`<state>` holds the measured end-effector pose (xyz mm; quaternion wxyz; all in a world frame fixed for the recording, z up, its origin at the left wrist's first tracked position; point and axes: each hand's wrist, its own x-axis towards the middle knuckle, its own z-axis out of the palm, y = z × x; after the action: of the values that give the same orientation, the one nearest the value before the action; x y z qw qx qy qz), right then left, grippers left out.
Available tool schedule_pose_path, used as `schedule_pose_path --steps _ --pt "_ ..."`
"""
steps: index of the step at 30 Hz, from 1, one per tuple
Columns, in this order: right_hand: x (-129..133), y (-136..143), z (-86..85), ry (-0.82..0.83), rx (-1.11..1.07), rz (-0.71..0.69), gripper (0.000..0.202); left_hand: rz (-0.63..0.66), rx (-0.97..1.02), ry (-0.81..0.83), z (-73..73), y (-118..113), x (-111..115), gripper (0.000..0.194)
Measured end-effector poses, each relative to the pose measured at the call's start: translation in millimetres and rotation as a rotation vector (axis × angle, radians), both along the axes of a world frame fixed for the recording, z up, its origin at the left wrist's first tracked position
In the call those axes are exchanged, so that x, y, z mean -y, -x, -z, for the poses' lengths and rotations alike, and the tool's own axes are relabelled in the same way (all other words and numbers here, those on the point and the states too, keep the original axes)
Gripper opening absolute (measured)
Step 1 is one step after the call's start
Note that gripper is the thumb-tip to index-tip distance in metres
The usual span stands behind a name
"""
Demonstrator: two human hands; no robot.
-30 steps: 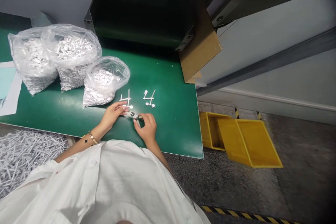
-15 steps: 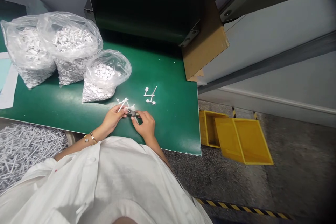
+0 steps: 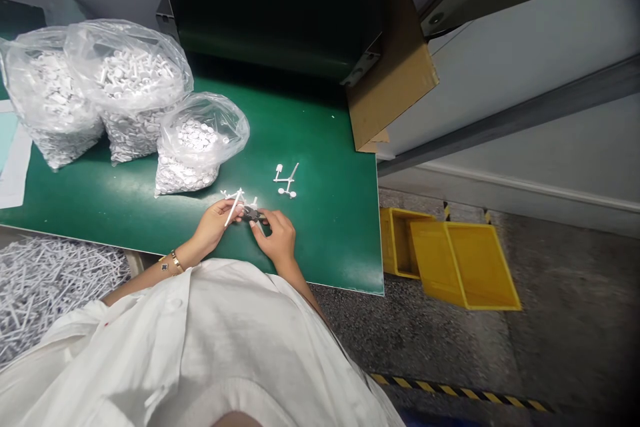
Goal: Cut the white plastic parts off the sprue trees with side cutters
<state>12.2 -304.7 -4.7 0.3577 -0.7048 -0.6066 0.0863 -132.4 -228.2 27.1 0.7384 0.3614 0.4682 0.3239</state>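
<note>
My left hand (image 3: pixel 213 222) pinches a branched white plastic sprue (image 3: pixel 233 207) above the green table. In my right hand (image 3: pixel 278 235) is a small pair of nippers (image 3: pixel 254 213), its dark jaws against the sprue's right side. My fingers partly hide the handles, and the exact spot between the jaws is too small to make out. Another white sprue (image 3: pixel 289 180) with small round and square parts lies on the table, up and right of my hands.
Clear plastic bags of small white parts (image 3: pixel 135 80) stand at the left, the smallest bag (image 3: pixel 187 170) nearest my hands. White sticks (image 3: pixel 55 287) fill the lower left. A cardboard panel (image 3: pixel 390 93) stands by the green table's (image 3: pixel 345 233) right edge; yellow bins (image 3: pixel 465 267) sit beyond.
The sprue in my left hand has turned slightly, its long stem now steeper. The nippers stay beside it in my right hand. The view has shifted a little.
</note>
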Motion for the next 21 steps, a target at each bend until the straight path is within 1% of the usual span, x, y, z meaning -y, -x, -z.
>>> schedule_pose_path --steps 11,21 --pt "-0.4 -1.2 -0.6 -0.001 -0.017 -0.005 0.026 0.031 -0.047 -0.076 6.8 0.4 0.2 0.033" --pt "-0.2 -1.4 1.5 0.012 0.045 -0.019 0.023 0.022 -0.102 -0.092 6.5 5.7 -0.8 0.033"
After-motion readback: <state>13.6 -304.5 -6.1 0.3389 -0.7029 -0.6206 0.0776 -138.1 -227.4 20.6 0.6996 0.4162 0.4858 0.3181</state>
